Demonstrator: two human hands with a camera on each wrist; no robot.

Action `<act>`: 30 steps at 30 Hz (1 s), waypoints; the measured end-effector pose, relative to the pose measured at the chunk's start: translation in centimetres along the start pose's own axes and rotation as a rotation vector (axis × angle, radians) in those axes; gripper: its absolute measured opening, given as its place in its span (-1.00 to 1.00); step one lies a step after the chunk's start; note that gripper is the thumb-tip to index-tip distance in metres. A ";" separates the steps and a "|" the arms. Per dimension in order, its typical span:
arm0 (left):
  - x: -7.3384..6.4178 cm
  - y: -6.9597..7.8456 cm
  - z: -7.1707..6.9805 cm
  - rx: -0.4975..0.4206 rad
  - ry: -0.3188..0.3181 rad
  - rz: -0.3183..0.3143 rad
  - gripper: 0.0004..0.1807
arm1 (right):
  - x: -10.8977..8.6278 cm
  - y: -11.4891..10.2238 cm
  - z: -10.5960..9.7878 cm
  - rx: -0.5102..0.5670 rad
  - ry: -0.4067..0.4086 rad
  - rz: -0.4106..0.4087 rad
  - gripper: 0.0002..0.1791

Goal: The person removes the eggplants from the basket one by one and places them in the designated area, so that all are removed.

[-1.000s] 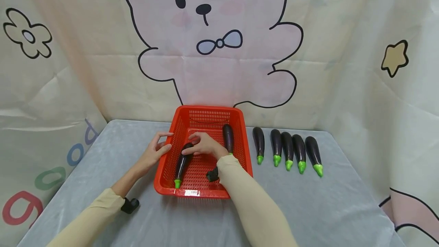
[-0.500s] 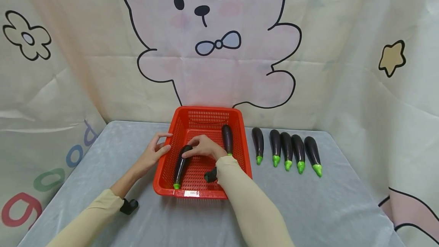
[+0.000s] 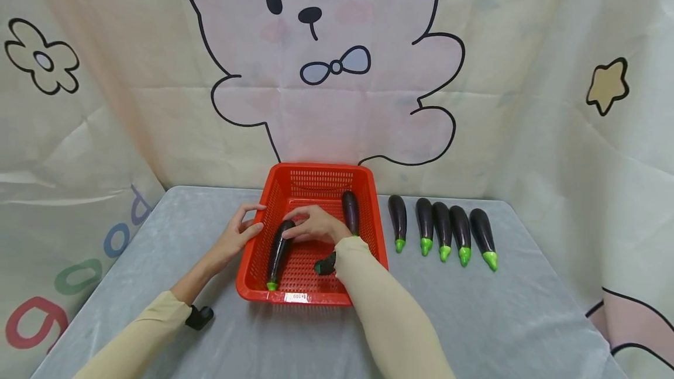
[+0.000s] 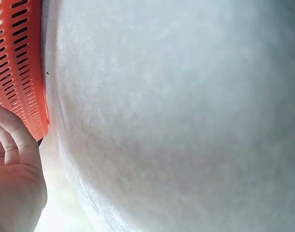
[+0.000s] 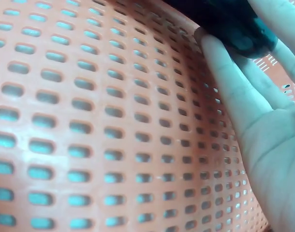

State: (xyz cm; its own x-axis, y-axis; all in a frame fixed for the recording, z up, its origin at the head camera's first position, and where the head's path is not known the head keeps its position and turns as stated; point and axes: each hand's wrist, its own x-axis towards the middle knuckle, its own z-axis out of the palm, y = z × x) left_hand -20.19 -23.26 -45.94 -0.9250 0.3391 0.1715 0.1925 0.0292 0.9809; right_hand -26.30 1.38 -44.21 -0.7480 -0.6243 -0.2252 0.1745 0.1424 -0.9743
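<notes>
A red perforated plastic basket [image 3: 378, 227] stands on the table, and two dark purple eggplants lie in it. My right hand [image 3: 316, 225] reaches inside and holds the thick end of the left eggplant [image 3: 277, 259], whose green tip points toward me. In the right wrist view, the thumb and fingers lie on either side of that eggplant [image 5: 234, 24]. The other eggplant [image 3: 350, 212] lies along the basket's right wall, partly behind my right hand and wrist. My left hand [image 3: 238, 234] touches the basket's left side from outside, its fingers lightly bent in the left wrist view.
Several more eggplants [image 3: 442, 227] lie in a row on the grey cloth-covered table [image 3: 500, 320], right of the basket, with green ends toward me. A printed curtain [image 3: 489, 104] hangs behind the table and at both sides.
Little differs. My right hand stays at the left eggplant's thick end, with only a slight shift of its fingers. The left hand keeps its place at the basket.
</notes>
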 end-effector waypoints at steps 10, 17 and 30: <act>0.1 0.1 0.0 0.007 0.007 -0.006 -0.54 | 0.0 -0.7 -1.2 0.061 -0.022 -0.003 -0.55; 0.1 0.0 0.0 0.000 0.012 -0.007 -0.54 | -0.3 -2.7 -2.7 0.063 0.005 -0.031 -0.55; 0.0 0.0 0.1 -0.028 0.011 -0.002 -0.54 | -3.8 -8.7 -7.1 0.007 0.018 -0.168 -0.55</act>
State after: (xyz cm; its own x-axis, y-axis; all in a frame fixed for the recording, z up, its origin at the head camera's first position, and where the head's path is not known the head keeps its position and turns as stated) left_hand -20.16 -23.17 -45.98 -0.9288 0.3291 0.1704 0.1818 0.0039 0.9833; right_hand -29.47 7.95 -34.87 -0.7781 -0.6254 -0.0591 0.0502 0.0320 -0.9982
